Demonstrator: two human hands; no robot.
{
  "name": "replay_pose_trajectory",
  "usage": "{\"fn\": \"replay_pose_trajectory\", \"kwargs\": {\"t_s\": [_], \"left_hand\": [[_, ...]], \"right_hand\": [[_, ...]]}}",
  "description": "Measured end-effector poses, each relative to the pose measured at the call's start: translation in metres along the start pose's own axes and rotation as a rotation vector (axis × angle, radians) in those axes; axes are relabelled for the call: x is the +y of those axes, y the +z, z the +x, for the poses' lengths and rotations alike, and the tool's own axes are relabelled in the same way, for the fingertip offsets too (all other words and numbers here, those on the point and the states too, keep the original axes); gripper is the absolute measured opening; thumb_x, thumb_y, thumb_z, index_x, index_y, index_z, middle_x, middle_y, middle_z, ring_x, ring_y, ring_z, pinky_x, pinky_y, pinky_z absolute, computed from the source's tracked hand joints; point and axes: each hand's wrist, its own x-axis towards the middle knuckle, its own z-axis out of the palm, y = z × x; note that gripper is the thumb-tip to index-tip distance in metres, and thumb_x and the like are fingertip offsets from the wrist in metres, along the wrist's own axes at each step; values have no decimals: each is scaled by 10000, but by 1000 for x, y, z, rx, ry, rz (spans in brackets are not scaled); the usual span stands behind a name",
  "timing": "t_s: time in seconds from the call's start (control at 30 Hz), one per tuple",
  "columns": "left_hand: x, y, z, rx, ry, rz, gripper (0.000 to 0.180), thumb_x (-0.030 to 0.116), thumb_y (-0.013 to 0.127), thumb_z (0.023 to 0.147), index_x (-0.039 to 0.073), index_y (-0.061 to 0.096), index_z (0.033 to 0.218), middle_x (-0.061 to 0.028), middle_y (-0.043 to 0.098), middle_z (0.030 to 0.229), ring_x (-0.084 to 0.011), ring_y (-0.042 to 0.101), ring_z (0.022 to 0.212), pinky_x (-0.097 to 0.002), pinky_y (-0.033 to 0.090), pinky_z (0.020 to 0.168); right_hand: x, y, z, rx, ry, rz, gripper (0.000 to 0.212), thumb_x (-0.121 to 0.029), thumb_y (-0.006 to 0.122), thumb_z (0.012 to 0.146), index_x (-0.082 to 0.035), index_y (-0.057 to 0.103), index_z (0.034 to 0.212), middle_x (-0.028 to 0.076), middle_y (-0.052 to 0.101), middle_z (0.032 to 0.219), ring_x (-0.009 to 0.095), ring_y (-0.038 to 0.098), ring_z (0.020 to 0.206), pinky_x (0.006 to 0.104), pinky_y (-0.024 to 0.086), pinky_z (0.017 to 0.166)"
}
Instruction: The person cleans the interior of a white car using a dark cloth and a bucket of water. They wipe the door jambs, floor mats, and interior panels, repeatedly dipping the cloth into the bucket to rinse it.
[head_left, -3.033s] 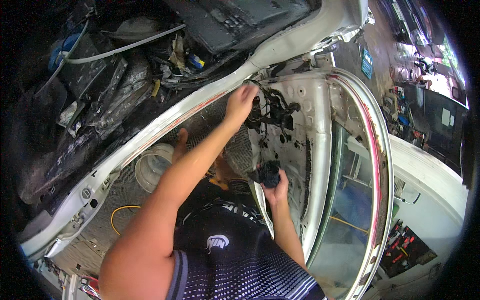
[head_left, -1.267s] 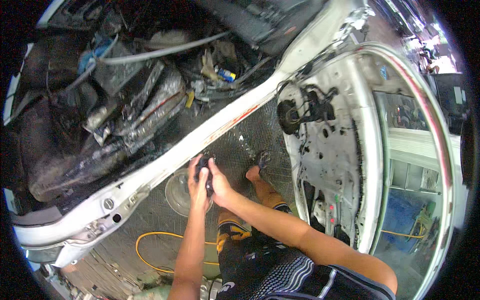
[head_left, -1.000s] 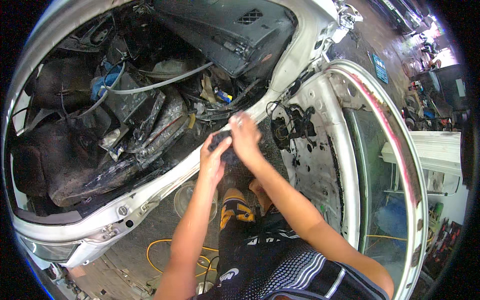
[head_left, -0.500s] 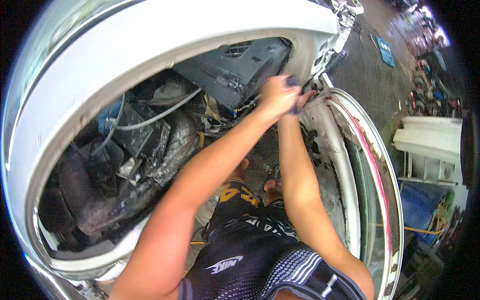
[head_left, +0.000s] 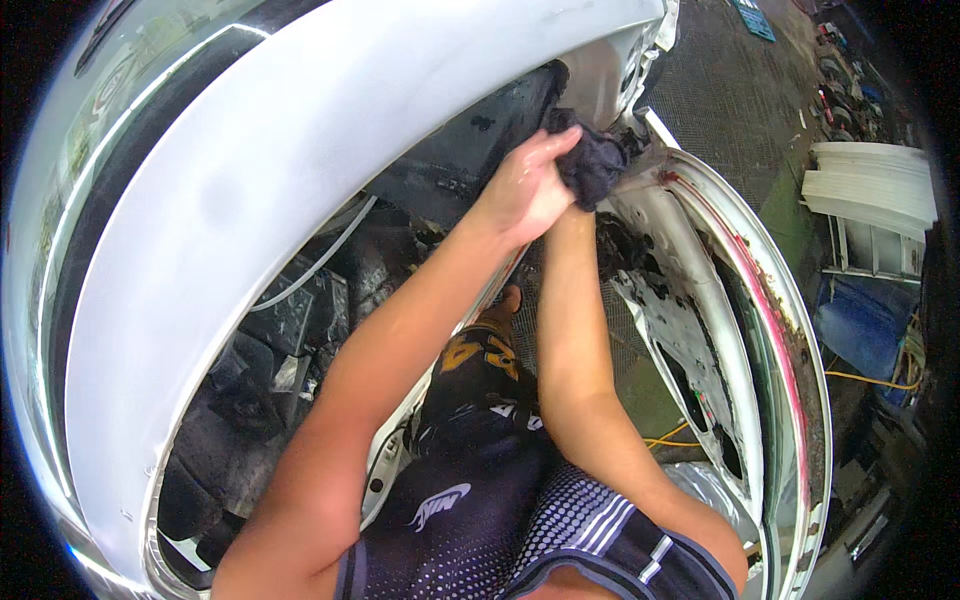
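A bunched dark cloth (head_left: 596, 172) is squeezed in my left hand (head_left: 525, 190), thumb over its top and the skin looking wet. My right hand (head_left: 574, 222) comes up from below against the same cloth. Its fingers are hidden behind the cloth and my left hand, so their grip does not show. Both arms are stretched forward and meet at the door opening of a pale car body (head_left: 270, 130). Just right of the cloth stands the open car door (head_left: 690, 300), its inner panel bare and stained, with a red line along its frame.
The stripped cabin (head_left: 240, 430) on the left holds dark parts and a grey hose (head_left: 325, 258). White panels (head_left: 868, 185) and a blue container (head_left: 865, 325) stand far right, near a yellow cable (head_left: 870, 378). A blue flat object (head_left: 752, 18) lies on the floor.
The view has shifted, with the car body filling more of the left. My hands, blurred and clasped together before, have turned; more of the dark cloth bulges out to the right.
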Motion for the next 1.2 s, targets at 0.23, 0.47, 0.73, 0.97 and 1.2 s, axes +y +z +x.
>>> {"fn": "replay_pose_trajectory", "kwargs": {"t_s": [0.23, 0.47, 0.73, 0.97, 1.2], "left_hand": [[-16, -24, -88, 470, -84, -64, 386, 375, 669, 935, 89, 611, 1187, -79, 652, 1184, -248, 621, 1097, -461, 506, 954], [-14, -14, -112, 367, -75, -11, 323, 242, 700, 918, 39, 582, 1140, -76, 666, 1063, -325, 692, 962, -526, 571, 789], [-53, -31, 70, 501, 30, 1012, 177, 148, 690, 884, -27, 670, 862, -64, 661, 770, -141, 561, 633, -365, 469, 585], [-85, -60, 97, 408, 318, 953, 263, 225, 725, 864, -32, 667, 886, -57, 669, 795, -144, 584, 682, -343, 494, 664], [-66, -96, -29, 450, -67, 667, 590, 349, 671, 936, 34, 445, 1381, -89, 590, 1241, -223, 585, 1071, -319, 469, 883]], "right_hand": [[-10, -1, -24, 136, 210, 140, 371, -376, 700, 915, -132, 573, 1164, 4, 650, 1120, 165, 629, 913, 328, 508, 733], [-6, -39, -45, 98, 293, -23, 368, -354, 695, 925, -60, 592, 1122, 2, 650, 1073, 155, 603, 858, 300, 502, 713], [-19, -128, -64, 209, 507, -189, 266, -318, 608, 986, -64, 619, 1067, 33, 659, 973, 161, 595, 802, 262, 510, 588], [-52, -164, -77, 261, 471, -303, 319, -303, 654, 960, -104, 578, 1198, 49, 624, 1170, 169, 597, 872, 282, 524, 690], [-75, -178, -66, 215, 489, -434, 331, -305, 654, 961, -125, 577, 1229, 47, 661, 1121, 174, 608, 921, 296, 539, 727]]}}
